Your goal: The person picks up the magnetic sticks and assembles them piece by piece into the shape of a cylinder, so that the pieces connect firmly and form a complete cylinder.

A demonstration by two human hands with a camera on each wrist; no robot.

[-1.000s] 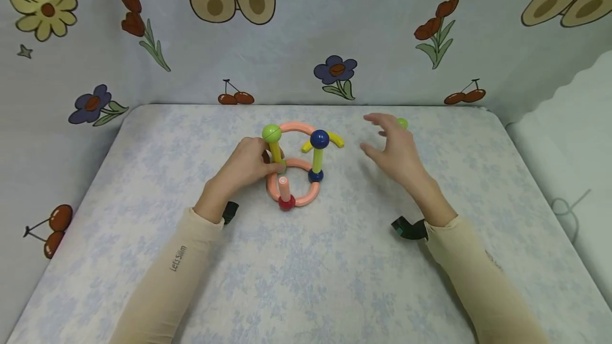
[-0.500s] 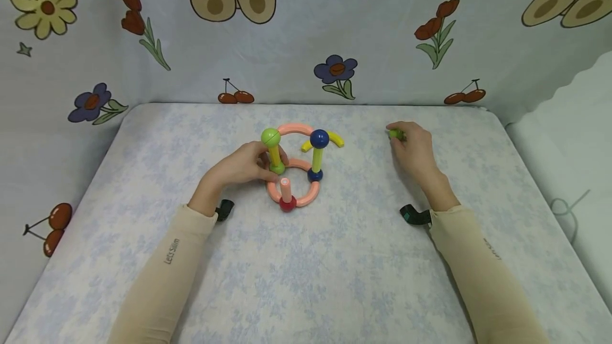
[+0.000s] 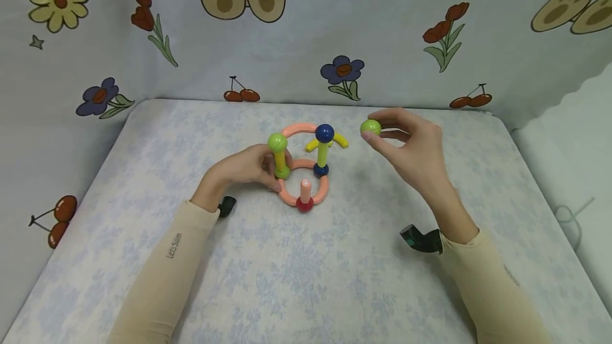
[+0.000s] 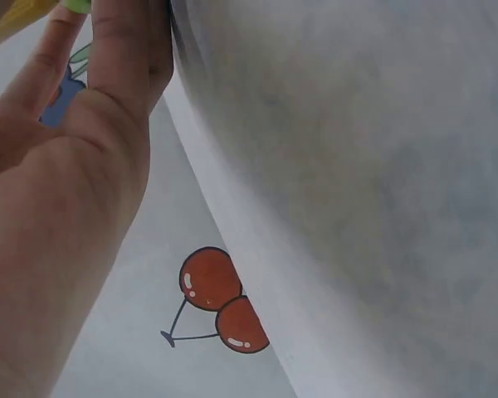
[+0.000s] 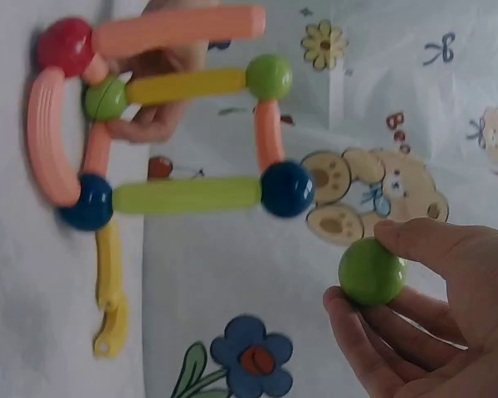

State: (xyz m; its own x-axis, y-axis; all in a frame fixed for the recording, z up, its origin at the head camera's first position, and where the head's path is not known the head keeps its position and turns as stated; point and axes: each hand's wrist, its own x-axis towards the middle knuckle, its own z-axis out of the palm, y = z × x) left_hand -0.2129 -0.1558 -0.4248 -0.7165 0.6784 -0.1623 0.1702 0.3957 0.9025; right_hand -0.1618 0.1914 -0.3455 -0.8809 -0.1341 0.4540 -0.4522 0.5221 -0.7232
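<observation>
My right hand (image 3: 413,142) pinches a light green ball (image 3: 371,128) between thumb and fingers, held above the table right of a magnetic stick-and-ball frame. My left hand (image 3: 244,167) curls round the frame's lower green ball (image 3: 283,172), its fingers partly hidden behind. The frame's base is a ring of pink curved sticks (image 3: 323,190). Up from it stand a yellow stick (image 3: 280,160) topped by a green ball (image 3: 277,142), a lime stick (image 3: 322,154) under a dark blue ball (image 3: 324,132), and a bare-topped pink stick (image 3: 305,191) on a red ball (image 3: 304,205). A pink curved stick (image 3: 299,128) bridges the upper balls.
A yellow curved piece (image 3: 341,140) touches or lies close behind the frame's right side. The table (image 3: 306,275) has a pale blue patterned cover. A printed cloth (image 3: 296,57) rises along its far edge. Black wrist cameras (image 3: 421,239) hang under both sleeves.
My right hand reached down to the green ball at the far right, took it, then lifted it and brought it left. My left hand stays at the frame, which has turned slightly.
</observation>
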